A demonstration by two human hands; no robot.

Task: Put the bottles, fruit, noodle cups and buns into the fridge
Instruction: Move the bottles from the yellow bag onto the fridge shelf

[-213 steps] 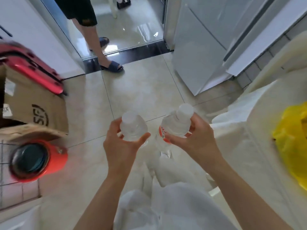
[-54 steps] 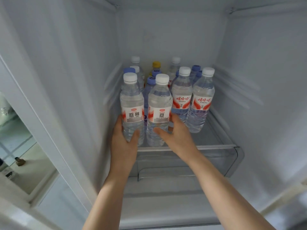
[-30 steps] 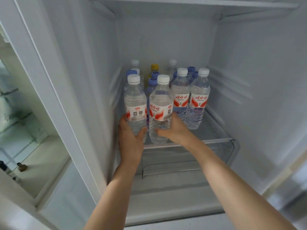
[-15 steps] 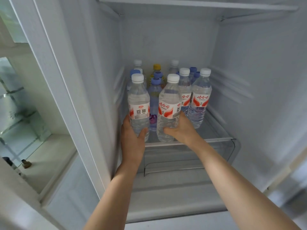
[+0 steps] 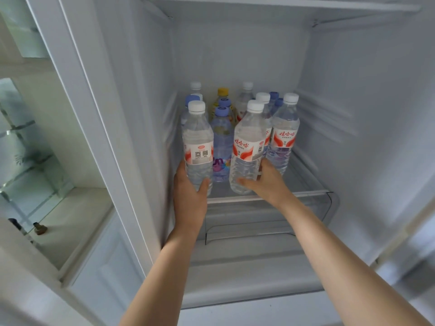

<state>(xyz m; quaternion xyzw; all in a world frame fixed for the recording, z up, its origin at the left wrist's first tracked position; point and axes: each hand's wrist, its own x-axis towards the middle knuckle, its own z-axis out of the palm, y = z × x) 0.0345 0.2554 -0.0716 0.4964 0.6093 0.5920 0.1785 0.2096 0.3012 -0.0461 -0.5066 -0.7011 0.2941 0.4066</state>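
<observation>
Inside the open fridge, my left hand (image 5: 191, 196) grips the base of a clear water bottle (image 5: 197, 140) with a white cap and red-white label, at the front left of the glass shelf (image 5: 310, 193). My right hand (image 5: 266, 182) grips a second identical water bottle (image 5: 247, 147), slightly tilted, at the front middle. Behind them stand several more bottles: a white-capped one (image 5: 285, 132) at the right, a blue-capped one (image 5: 221, 140) between my two, and a yellow-capped one (image 5: 222, 95) at the back.
The fridge's left wall (image 5: 141, 114) is close to my left bottle. A clear drawer (image 5: 247, 222) sits under the shelf. The shelf's right front part is bare. Left of the fridge is a white cabinet ledge (image 5: 70, 220) with glass panels.
Seven seconds ago I held both bottles over the floor; now they are on the fridge shelf. In the last second my right bottle shifted right and tilted, opening a gap that shows the blue-capped bottle.
</observation>
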